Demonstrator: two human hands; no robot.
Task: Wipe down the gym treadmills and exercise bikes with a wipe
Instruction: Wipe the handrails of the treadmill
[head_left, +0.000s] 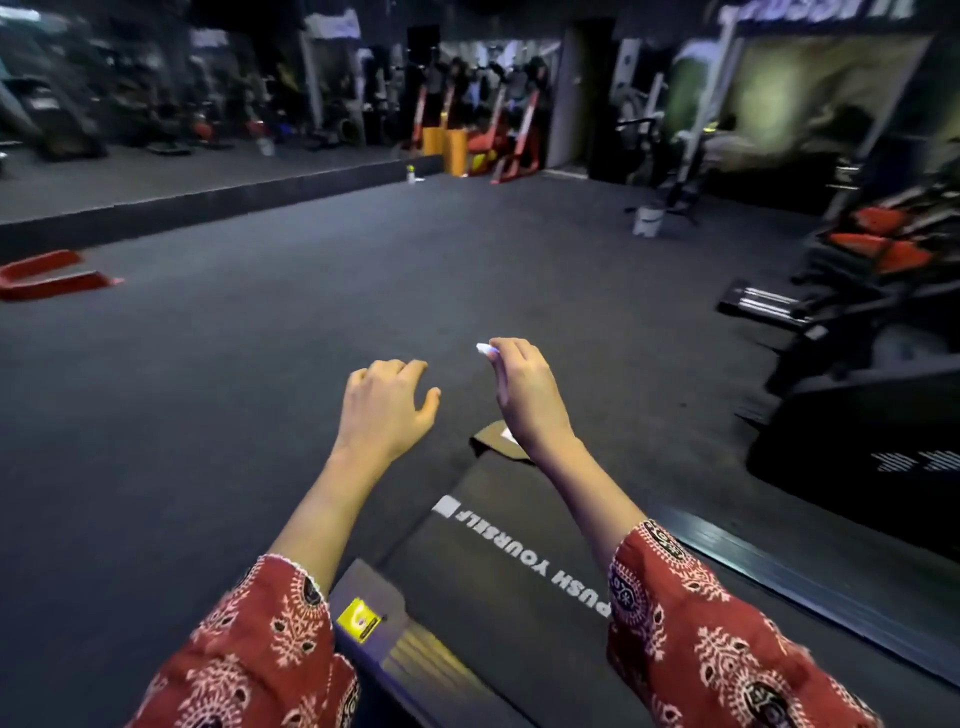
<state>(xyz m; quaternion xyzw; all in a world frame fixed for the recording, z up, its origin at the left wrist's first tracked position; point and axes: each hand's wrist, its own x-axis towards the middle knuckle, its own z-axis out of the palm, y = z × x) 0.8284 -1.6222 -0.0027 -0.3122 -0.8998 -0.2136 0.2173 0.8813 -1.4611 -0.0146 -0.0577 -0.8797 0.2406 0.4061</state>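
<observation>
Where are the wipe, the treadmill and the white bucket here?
wipe (483, 349): head view, on the white end that shows.
treadmill (467, 587): head view, on the bare belt beside the lettering.
bucket (647, 221): head view, on the middle of its side.

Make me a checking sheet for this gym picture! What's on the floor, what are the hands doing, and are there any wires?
Surface: dark gym floor; treadmill belt below the hands, printed PUSH YOURSELF.
Job's things: only a small white bit of the wipe shows, at the right hand's fingertips; it touches no machine.
Clutter: red frame lying on the floor at left; white tub standing far right.
Grippers: left hand holds nothing, fingers loosely curled; right hand pinches the wipe.
Cables: nothing seen.
Surroundings: dim, blurry gym; dark machines with orange parts at right, orange boxes at the back.
</observation>
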